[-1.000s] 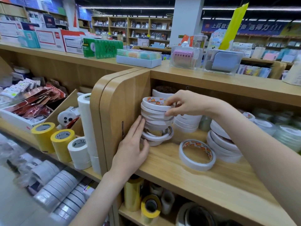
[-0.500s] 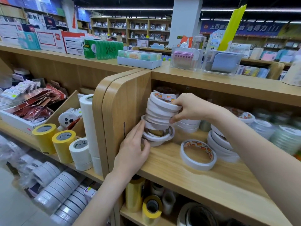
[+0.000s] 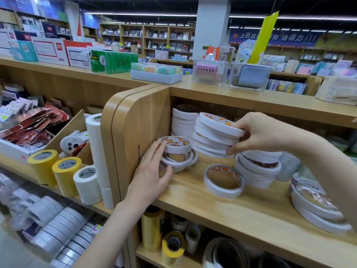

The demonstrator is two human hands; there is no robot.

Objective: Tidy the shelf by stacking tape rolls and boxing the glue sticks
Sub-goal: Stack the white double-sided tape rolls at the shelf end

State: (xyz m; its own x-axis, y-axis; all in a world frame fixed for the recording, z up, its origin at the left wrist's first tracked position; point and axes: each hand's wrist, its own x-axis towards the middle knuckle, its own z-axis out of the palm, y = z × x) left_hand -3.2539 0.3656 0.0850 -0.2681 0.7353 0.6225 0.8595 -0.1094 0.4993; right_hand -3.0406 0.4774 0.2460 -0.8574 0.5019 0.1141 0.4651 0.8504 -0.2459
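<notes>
right hand grips a tilted tape stack; left hand, fingers straight, touches the low stack.

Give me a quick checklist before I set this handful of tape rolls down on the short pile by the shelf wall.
1. Right hand grips lifted stack of rolls: ok.
2. Lifted stack straight: not ok, tilted and fanned.
3. Left hand steadies short pile: ok.
4. Short pile aligned: not ok, lower rolls offset.
5. Loose roll lies apart from the pile: ok.
6. Headroom under upper shelf board: cannot tell.
</notes>
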